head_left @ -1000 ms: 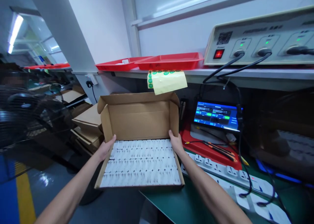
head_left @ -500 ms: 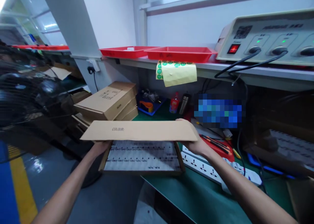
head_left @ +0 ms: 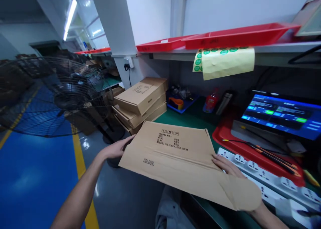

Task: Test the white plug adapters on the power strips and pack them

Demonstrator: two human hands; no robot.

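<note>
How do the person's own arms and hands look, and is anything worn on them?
The forearms are bare, with no sleeves in view. The left hand and right hand wear no gloves. No watch, bracelet or ring is visible, though both hands are partly hidden.

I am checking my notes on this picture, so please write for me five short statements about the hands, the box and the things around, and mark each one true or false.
1. The left hand is at one side of the cardboard box, the right hand at the other. True.
2. "COLOUR:" is printed on the front flap. True.
3. That flap is tucked inside the box. False: it sticks out.
4. The screen is dark. False: the screen is lit.
5. The sticker sheet hangs lower than the red trays. True.
</note>
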